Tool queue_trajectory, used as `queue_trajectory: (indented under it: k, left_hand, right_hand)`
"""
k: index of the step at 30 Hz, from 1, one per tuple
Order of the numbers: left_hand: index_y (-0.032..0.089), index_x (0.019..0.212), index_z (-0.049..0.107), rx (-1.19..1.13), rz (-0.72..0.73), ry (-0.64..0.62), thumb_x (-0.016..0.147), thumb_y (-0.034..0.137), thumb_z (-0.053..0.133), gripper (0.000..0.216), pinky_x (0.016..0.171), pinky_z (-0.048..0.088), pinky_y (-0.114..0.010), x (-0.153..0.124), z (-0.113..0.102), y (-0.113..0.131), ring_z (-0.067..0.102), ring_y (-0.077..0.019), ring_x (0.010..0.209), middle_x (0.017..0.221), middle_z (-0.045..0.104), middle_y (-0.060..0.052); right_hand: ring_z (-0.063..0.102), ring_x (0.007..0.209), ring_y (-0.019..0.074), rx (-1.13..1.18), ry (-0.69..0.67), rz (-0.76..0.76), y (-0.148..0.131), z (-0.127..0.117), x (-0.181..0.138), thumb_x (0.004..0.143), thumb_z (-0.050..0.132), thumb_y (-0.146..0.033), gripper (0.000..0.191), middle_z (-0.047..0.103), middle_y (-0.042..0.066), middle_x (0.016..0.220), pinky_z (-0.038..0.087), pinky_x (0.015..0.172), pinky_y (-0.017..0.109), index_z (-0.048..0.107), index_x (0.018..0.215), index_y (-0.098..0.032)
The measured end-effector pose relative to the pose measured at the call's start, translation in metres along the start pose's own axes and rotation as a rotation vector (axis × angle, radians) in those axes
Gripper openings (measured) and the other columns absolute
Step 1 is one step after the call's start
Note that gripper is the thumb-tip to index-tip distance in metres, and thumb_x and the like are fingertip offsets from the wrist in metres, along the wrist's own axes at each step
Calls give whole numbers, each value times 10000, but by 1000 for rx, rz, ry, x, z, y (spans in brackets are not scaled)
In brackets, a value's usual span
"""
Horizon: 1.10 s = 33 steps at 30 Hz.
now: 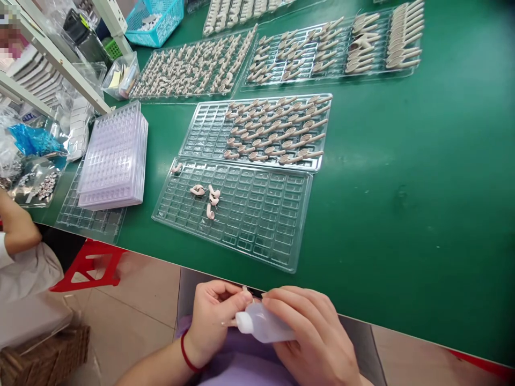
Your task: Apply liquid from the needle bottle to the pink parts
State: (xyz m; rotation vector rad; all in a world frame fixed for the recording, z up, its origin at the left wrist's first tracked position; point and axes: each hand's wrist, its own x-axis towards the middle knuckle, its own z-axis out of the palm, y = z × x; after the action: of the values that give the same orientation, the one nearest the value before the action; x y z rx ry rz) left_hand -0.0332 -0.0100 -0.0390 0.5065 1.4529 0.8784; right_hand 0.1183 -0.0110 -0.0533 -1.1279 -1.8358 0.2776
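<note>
My right hand [311, 329] is wrapped round a small translucent plastic bottle [267, 324] held on its side over my lap, below the table's front edge. My left hand [213, 316], with a red cord at the wrist, pinches at the bottle's white neck [242, 322]; whether it holds a small part there I cannot make out. On the green table [402, 203] just beyond lies a clear compartment tray [257, 220] with a few pink curved parts [207, 197]. Behind it a second clear tray [209, 128] is partly filled with pink parts [277, 131].
Further trays of pink parts [193, 67] line the back of the table. A stack of lilac trays [115, 155] sits at the left. A teal basket [155, 21], a white rack frame [60, 59] and bags are at far left. Another person's arm [16, 228] shows by a red stool [90, 265].
</note>
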Motion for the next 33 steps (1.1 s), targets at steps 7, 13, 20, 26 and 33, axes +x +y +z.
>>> queue_trajectory:
  k: [7,13,20,26,33]
  left_hand:
    - [180,777,773,615,620,-49,799,237,718,83,571,514,-247,-10,-19,20,632,-149,612,676,718,-43]
    - [180,956,702,969,1164,9,837,102,661,148,582,512,-252,-22,-22,33,573,-132,618,702,651,-23]
    - [161,975,667,1047,1256,39,834,80,649,163,575,504,-258,-24,-19,38,553,-141,629,705,634,-33]
    - [137,983,665,1081,1319,47,823,54,653,180,574,501,-269,-27,-17,38,546,-151,626,684,633,-38]
    - [163,1006,699,933,1283,-84,863,133,674,148,598,540,-240,-9,-20,59,609,-135,658,765,674,-41]
  right_hand:
    - [642,780,146,229,-29,65,6,-12,0,805,544,1,327,660,51,873,563,667,261,555,1062,-201]
    - [666,801,164,336,-49,171,10,-19,-13,800,628,-57,356,651,62,914,582,640,258,547,1114,-204]
    - [688,753,163,336,-22,209,13,-19,-15,823,670,-154,297,674,45,877,577,638,241,560,1091,-218]
    - [681,730,158,361,-9,281,7,-22,-8,824,695,-224,273,669,34,847,575,641,231,553,1057,-232]
    - [682,754,148,377,-20,454,12,-31,-5,841,662,-303,202,665,24,857,578,676,199,562,1012,-262]
